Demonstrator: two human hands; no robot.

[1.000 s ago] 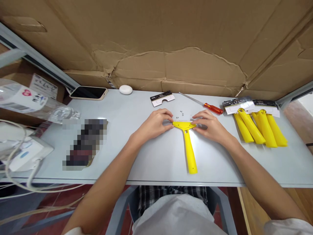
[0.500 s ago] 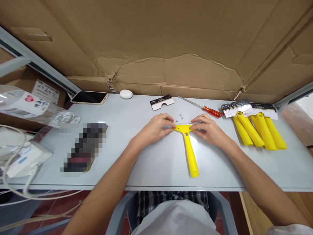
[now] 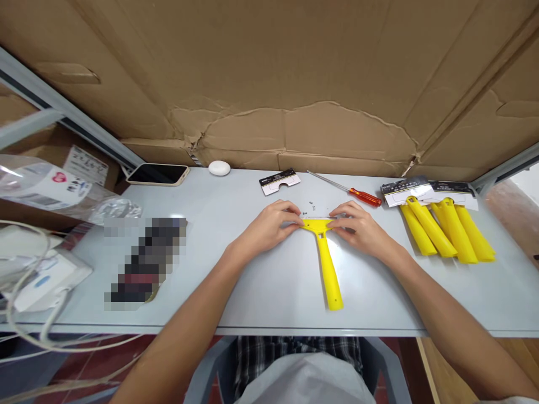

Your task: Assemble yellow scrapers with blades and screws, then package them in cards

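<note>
A yellow scraper-like tool lies on the table in front of me, its wide head away from me and its handle pointing toward me. My left hand pinches the left end of the head between thumb and fingers. At the right end, my right hand grips the head in the same way. A thin pale strip runs along the head's far edge, partly covered by my fingers. Several small screws lie just beyond the head.
Behind the hands are a black-and-white card and a red-handled screwdriver. More yellow handles lie at the right. A phone, a white oval object and a pixelated item are at the left. Cardboard stands behind.
The whole view has shifted slightly, so everything appears a little lower. Both hands keep their hold on the ends of the yellow head, with hardly any movement.
</note>
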